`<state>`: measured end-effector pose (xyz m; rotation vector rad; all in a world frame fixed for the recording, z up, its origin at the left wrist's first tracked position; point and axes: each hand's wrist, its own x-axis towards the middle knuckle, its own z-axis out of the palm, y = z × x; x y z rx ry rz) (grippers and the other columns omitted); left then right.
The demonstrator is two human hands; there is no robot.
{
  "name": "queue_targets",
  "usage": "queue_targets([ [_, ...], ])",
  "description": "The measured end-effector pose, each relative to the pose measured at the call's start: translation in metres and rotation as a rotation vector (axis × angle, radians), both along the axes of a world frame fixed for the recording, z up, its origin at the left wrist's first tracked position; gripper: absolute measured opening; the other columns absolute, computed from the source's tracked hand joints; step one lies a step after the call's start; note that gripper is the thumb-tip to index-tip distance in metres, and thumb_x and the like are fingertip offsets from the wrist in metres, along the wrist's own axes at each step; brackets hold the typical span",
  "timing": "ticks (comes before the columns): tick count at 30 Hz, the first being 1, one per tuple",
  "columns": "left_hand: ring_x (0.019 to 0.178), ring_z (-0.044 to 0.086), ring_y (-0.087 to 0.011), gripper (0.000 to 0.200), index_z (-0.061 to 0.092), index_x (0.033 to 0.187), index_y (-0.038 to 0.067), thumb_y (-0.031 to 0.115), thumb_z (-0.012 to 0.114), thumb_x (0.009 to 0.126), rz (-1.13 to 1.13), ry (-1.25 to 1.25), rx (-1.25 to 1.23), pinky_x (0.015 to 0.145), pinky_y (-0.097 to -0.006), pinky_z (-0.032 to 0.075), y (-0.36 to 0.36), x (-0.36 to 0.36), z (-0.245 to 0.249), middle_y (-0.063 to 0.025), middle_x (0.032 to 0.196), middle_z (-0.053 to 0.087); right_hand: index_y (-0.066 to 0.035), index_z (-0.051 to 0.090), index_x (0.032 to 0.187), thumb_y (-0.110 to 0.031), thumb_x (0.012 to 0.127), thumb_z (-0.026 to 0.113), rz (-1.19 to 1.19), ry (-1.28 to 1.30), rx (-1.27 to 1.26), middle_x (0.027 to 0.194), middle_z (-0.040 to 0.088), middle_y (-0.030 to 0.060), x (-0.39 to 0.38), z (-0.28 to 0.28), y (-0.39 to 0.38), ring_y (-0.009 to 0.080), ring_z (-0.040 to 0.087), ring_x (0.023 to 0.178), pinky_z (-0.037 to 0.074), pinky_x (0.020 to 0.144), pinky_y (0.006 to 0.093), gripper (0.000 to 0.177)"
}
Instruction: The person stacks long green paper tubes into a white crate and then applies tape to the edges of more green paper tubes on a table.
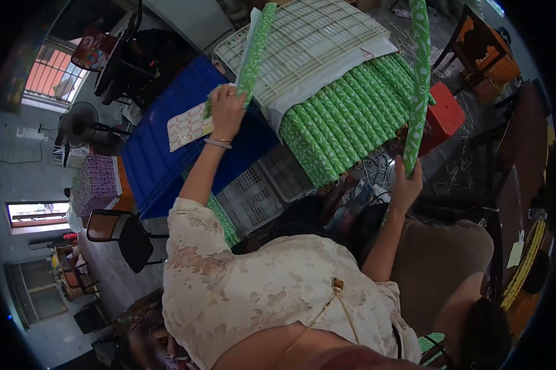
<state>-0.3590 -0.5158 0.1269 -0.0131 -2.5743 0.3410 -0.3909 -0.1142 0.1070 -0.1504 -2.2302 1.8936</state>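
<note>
My left hand (227, 112) is closed around the lower end of a long green patterned roll (257, 55) with a white strip along its side. It is above the blue plastic bin (157, 139), next to a sheet of red-bordered labels (188, 127). My right hand (407, 182) grips the bottom end of another long green-and-white roll (420, 80), which stands up away from me. Between my hands, a row of similar green rolls (352, 114) lies packed side by side, with white sheeting along the far edge.
A cream plastic lattice crate (315, 43) lies behind the packed rolls. Grey perforated crates (247, 197) sit below the blue bin. A red box (447, 117) and a wooden chair (481, 52) are at right. Another person in brown (450, 250) is close on my right.
</note>
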Motion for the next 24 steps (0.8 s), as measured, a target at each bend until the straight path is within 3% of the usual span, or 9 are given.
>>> queue_targets([
  [7,0.117,0.039,-0.0302,0.024,0.062,0.098,0.004,0.004,0.053,0.076,0.520,-0.072,-0.380,0.092,-0.0456,0.033,-0.159,0.115,-0.029,-0.0143,0.112,0.052,0.001,0.056,0.108,-0.016,0.081,0.064,0.015,0.002,-0.036,0.086,0.057,0.0017,-0.008,-0.021,-0.009,0.0083,0.049,0.073,0.039,0.060,0.0260,0.032],
  [10,0.104,0.050,-0.0318,0.024,0.061,0.100,0.005,0.011,0.056,0.078,0.543,-0.173,-0.060,0.082,-0.0436,0.042,-0.135,0.123,-0.056,-0.0168,0.107,0.054,0.000,0.055,0.111,-0.017,0.082,0.063,0.064,-0.014,-0.076,0.089,0.058,0.0032,-0.007,-0.018,-0.021,0.0096,0.051,0.076,0.041,0.063,0.0275,0.034],
  [12,0.094,0.055,-0.0316,0.026,0.061,0.099,0.003,0.017,0.059,0.077,0.482,-0.347,0.408,0.079,-0.0392,0.044,-0.064,0.105,-0.041,-0.0161,0.099,0.058,-0.001,0.055,0.113,-0.017,0.082,0.063,0.105,-0.028,-0.079,0.091,0.059,0.0040,-0.003,-0.011,-0.031,0.0102,0.052,0.077,0.041,0.064,0.0282,0.035],
  [15,0.094,0.058,-0.0256,0.037,0.059,0.108,0.006,0.030,0.061,0.080,0.010,-0.349,0.909,0.080,-0.0311,0.045,0.023,0.079,-0.042,-0.0117,0.104,0.060,-0.001,0.054,0.116,-0.017,0.082,0.063,0.168,-0.013,-0.010,0.095,0.061,0.0068,0.002,-0.005,-0.046,0.0117,0.055,0.080,0.043,0.064,0.0288,0.039],
  [16,0.099,0.056,-0.0218,0.040,0.055,0.114,0.007,0.029,0.061,0.081,-0.155,-0.291,0.885,0.085,-0.0293,0.043,0.048,0.070,-0.042,-0.0086,0.108,0.059,-0.001,0.054,0.116,-0.017,0.082,0.063,0.182,-0.009,-0.012,0.095,0.061,0.0068,0.003,-0.005,-0.051,0.0117,0.055,0.080,0.043,0.064,0.0288,0.039],
  [18,0.106,0.054,-0.0225,0.052,0.043,0.125,0.006,0.028,0.062,0.081,-0.271,-0.428,1.340,0.086,-0.0315,0.044,0.101,0.053,0.000,-0.0113,0.115,0.056,0.001,0.053,0.115,-0.016,0.081,0.065,0.300,0.000,0.015,0.095,0.061,0.0081,0.007,-0.005,-0.063,0.0120,0.056,0.079,0.044,0.064,0.0277,0.040],
  [20,0.106,0.053,-0.0208,0.063,0.032,0.131,0.003,0.020,0.065,0.080,-0.615,-0.210,1.875,0.087,-0.0306,0.043,0.131,0.032,-0.007,-0.0106,0.117,0.053,0.002,0.055,0.112,-0.015,0.078,0.067,0.359,0.014,0.070,0.091,0.061,0.0097,0.013,0.001,-0.077,0.0132,0.058,0.078,0.046,0.065,0.0279,0.041],
  [22,0.106,0.053,-0.0207,0.057,0.033,0.129,0.001,0.014,0.062,0.081,-0.607,-0.171,1.938,0.088,-0.0311,0.042,0.145,0.015,0.001,-0.0109,0.118,0.052,0.002,0.055,0.111,-0.015,0.076,0.069,0.394,0.026,0.105,0.090,0.062,0.0104,0.019,0.009,-0.088,0.0139,0.058,0.077,0.046,0.065,0.0283,0.041],
  [24,0.102,0.055,-0.0197,0.043,0.039,0.120,-0.002,0.010,0.058,0.084,-0.566,-0.060,2.138,0.086,-0.0301,0.045,0.157,0.013,0.016,-0.0115,0.112,0.054,-0.005,0.060,0.103,-0.013,0.070,0.071,0.402,0.287,0.387,0.089,0.061,0.0120,0.027,0.019,-0.092,0.0251,0.061,0.076,0.047,0.066,0.0311,0.036],
])
